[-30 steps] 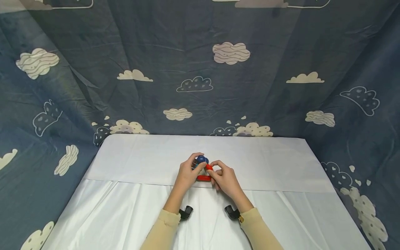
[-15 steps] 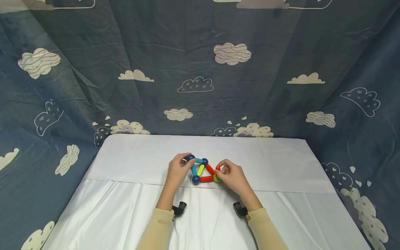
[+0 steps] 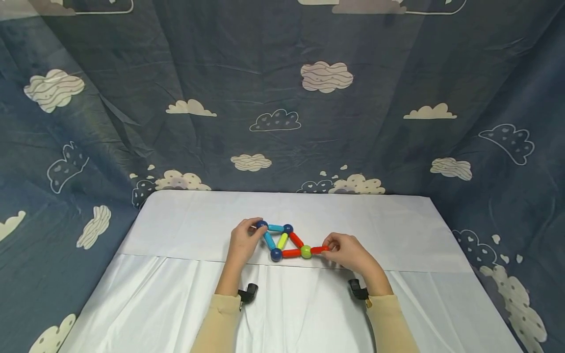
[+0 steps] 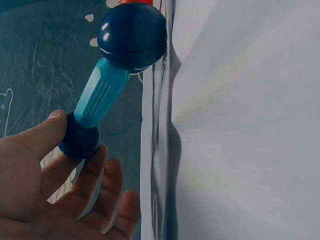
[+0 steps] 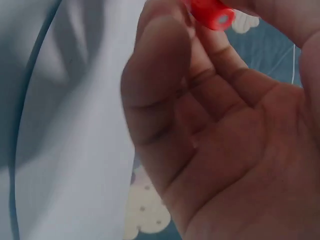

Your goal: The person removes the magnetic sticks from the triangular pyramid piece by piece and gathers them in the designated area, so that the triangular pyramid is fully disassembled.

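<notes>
My left hand (image 3: 242, 242) pinches a dark blue ball (image 4: 80, 142) between thumb and fingers at the left corner of a flat frame of rods and balls. From that ball run two light-blue rods (image 3: 269, 240), each ending at another dark blue ball (image 3: 276, 255). A yellow-green rod (image 3: 282, 240) links those two balls. Two red rods (image 3: 291, 253) lead from them to a green ball (image 3: 306, 252) on the right. A third red rod (image 3: 319, 250) sticks out rightward from the green ball, and my right hand (image 3: 350, 252) pinches its outer end (image 5: 214, 14).
A white cloth covers the table (image 3: 397, 235), with a crease crossing it below the frame. Behind and at both sides hangs a dark blue curtain (image 3: 282, 147) with cloud prints. Each wrist wears a small black camera (image 3: 249, 293).
My hands have moved apart, left hand leftward and right hand rightward. The rod-and-ball frame, earlier mostly hidden between them, now shows spread out, its third red rod swung out to the right.
</notes>
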Available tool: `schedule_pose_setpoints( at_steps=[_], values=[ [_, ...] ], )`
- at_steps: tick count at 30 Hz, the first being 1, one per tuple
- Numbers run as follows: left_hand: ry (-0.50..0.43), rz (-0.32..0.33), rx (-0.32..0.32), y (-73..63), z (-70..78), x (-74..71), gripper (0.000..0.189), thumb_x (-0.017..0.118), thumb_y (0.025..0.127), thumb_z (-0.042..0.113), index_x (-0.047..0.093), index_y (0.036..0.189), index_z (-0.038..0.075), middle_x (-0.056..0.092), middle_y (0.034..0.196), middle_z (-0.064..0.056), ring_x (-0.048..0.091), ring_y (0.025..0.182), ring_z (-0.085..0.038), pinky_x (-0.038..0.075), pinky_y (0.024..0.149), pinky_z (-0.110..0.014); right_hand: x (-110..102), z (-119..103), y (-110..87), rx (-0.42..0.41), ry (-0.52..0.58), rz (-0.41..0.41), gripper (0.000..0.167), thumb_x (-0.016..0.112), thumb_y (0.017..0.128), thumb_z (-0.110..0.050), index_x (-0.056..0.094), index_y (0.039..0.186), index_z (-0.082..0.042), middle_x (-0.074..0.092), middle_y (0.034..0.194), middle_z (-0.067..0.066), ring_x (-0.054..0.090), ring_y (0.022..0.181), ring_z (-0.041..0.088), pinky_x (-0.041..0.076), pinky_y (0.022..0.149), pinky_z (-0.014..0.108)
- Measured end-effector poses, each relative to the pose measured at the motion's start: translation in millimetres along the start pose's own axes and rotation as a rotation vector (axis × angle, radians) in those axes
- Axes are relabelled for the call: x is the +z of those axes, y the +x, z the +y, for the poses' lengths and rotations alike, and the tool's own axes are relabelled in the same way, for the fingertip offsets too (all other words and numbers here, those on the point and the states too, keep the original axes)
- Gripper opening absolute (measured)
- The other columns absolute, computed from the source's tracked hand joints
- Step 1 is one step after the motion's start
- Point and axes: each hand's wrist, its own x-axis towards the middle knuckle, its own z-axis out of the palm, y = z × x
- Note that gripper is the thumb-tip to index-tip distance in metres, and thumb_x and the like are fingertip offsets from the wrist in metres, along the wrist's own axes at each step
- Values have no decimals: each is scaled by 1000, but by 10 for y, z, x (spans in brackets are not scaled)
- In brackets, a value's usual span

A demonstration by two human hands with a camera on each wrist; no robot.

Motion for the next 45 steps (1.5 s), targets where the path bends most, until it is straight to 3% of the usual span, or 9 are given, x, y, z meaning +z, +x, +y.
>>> schedule_pose_setpoints(
  at_steps=[11, 23, 38, 42, 45],
  values=[
    [31, -2, -7, 12, -45, 8, 36, 77, 98, 30, 75, 130, 15, 77, 113, -8, 69, 108, -27, 56, 98, -49, -14, 141, -3, 63, -89, -70, 12, 82, 89, -14, 74, 96, -9, 63, 83, 4, 56, 76, 18, 45, 66, 28],
    [35, -49, -26, 17, -152, 47, 34, 77, 98, 29, 76, 129, 15, 79, 117, -10, 69, 121, -33, 47, 114, -56, -14, 232, -2, 92, -102, -109, 12, 83, 88, -15, 73, 93, -9, 61, 81, 3, 55, 76, 18, 43, 67, 29],
    [38, -53, -12, 19, -230, 73, 34, 78, 97, 27, 77, 128, 14, 78, 119, -10, 66, 123, -33, 47, 113, -55, 19, 256, 12, 106, -120, -92, 13, 84, 88, -14, 73, 93, -9, 62, 82, 4, 56, 77, 19, 44, 68, 29],
    [45, -54, 3, 24, -242, 78, 34, 78, 97, 27, 77, 128, 13, 78, 119, -10, 66, 121, -32, 49, 111, -54, -15, 249, 8, 115, -119, -87, 18, 85, 88, -19, 74, 99, -10, 62, 84, 3, 56, 80, 19, 44, 69, 29],
    [54, -59, 11, 29, -250, 86, 33, 78, 97, 26, 77, 127, 13, 77, 118, -9, 67, 119, -31, 50, 109, -54, -63, 227, 0, 108, -106, -38, 24, 84, 89, -22, 74, 106, -8, 61, 86, 4, 56, 81, 19, 45, 70, 30]
  ],
)
